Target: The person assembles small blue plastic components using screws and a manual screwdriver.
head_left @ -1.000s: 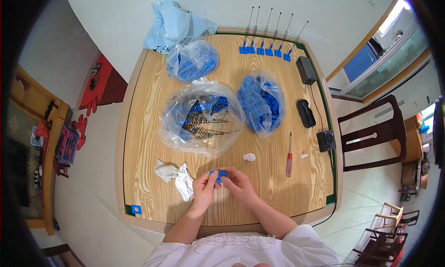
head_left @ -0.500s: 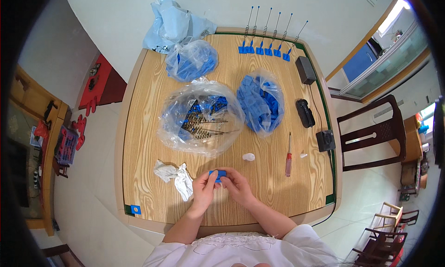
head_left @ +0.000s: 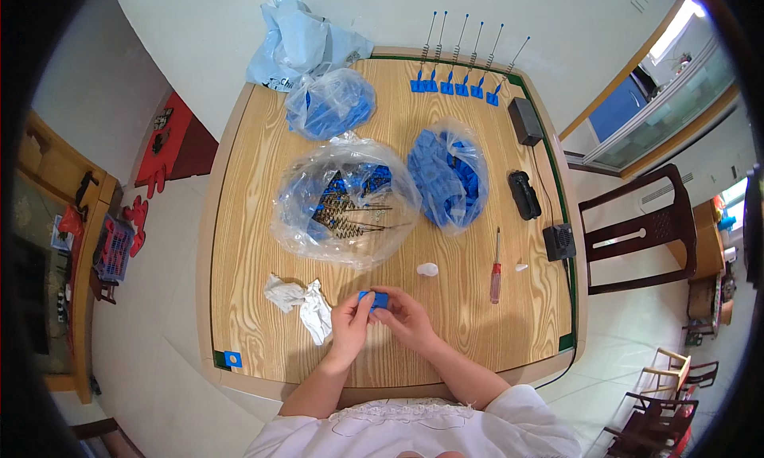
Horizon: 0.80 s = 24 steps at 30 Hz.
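Observation:
Near the front edge of the table, a small flat blue plastic piece (head_left: 377, 300) is held between both hands. My left hand (head_left: 348, 318) grips its left side with the thumb on top. My right hand (head_left: 403, 315) pinches it from the right, with its fingers wrapped behind it. The underside of the piece is hidden by the fingers. Just beyond the hands lies an open clear plastic bag (head_left: 298, 239) of springy metal rods with blue parts. Crumpled white cloth or paper (head_left: 316, 315) lies left of my left hand.
Beyond are a bag of blue pieces (head_left: 447, 175), another blue-filled bag (head_left: 330, 112) and a light-blue bag (head_left: 298, 40). Several spring rods on blue bases (head_left: 461, 89) stand at the back. Rightward lie a screwdriver (head_left: 495, 283), a black case (head_left: 523, 195) and a black adapter (head_left: 559, 241).
Both hands stay in the same place, holding the blue piece. The piece has tilted slightly, and my right thumb and fingers have shifted a little on it.

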Motion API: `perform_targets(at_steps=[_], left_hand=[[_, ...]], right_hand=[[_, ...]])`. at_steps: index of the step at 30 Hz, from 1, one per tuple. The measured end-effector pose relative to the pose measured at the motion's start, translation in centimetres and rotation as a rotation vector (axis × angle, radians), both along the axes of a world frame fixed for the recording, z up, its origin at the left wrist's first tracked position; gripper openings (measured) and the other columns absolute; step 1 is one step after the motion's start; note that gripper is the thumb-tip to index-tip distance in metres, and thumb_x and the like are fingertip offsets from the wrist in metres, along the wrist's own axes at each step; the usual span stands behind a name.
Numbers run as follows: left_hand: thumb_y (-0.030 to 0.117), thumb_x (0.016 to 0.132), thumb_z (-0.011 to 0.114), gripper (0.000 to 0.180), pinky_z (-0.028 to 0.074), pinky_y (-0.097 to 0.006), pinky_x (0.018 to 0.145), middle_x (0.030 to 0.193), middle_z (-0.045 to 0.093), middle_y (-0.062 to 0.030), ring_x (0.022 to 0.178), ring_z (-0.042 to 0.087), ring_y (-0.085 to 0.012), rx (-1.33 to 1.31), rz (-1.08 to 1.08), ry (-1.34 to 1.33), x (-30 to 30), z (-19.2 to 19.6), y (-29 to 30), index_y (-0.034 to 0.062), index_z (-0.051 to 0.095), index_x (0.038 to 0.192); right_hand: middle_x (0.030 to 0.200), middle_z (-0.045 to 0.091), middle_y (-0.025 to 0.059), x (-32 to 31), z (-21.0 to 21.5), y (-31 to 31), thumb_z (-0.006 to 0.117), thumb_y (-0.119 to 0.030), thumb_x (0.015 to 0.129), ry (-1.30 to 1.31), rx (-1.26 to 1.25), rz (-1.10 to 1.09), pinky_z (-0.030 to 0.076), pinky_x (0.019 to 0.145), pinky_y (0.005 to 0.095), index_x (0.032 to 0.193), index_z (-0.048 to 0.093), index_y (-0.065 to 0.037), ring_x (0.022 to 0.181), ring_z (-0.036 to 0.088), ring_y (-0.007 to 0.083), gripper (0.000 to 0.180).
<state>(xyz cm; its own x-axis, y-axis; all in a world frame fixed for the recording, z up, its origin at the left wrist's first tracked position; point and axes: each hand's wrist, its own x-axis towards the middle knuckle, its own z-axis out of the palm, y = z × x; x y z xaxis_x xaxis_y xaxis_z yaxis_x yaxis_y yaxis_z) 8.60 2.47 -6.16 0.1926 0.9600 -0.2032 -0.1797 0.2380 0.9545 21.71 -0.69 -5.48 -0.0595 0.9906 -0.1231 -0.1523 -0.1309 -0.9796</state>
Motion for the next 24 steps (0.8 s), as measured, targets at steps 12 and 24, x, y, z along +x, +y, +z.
perform_targets(at_steps=[12, 24], left_hand=[[0.015, 0.093, 0.052, 0.021, 0.039, -0.019, 0.05, 0.063, 0.056, -0.0001, 0.055, 0.05, -0.0044, -0.032, 0.003, -0.052, 0.05, -0.35, 0.2, 0.0003, 0.061, 0.081], [0.016, 0.093, 0.053, 0.021, 0.039, -0.02, 0.05, 0.061, 0.054, 0.0001, 0.054, 0.049, -0.0051, -0.02, 0.0, -0.016, -0.16, 0.19, 0.39, 0.0013, 0.061, 0.08]], right_hand=[[0.099, 0.057, 0.0031, 0.1, 0.64, 0.09, 0.052, -0.002, 0.09, 0.113, -0.027, 0.015, 0.043, 0.079, 0.024, 0.128, 0.042, -0.001, 0.09, 0.054, 0.0086, 0.04], [0.092, 0.055, 0.0027, -0.12, 0.42, 0.09, 0.053, -0.001, 0.089, 0.122, 0.008, 0.021, 0.044, 0.076, 0.0236, 0.129, 0.041, -0.004, 0.085, 0.053, 0.0088, 0.043]])
